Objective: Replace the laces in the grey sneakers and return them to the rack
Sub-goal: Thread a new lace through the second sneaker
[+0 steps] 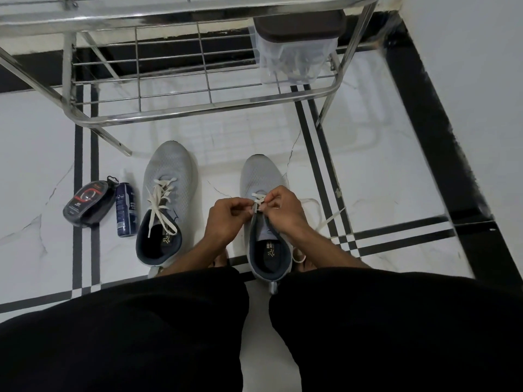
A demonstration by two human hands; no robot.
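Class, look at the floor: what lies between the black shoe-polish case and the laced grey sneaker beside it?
In the head view, a dark blue spray can lies between the shoe-polish case and the laced grey sneaker.

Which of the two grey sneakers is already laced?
The left sneaker, beside the blue can; its white lace criss-crosses. Both hands are threading the right sneaker.

dark oval shoe-polish case (86,204) and navy spray can (126,209), lying just beside each other on white marble floor (34,165) with black stripes; clear brown-lidded container (291,52).
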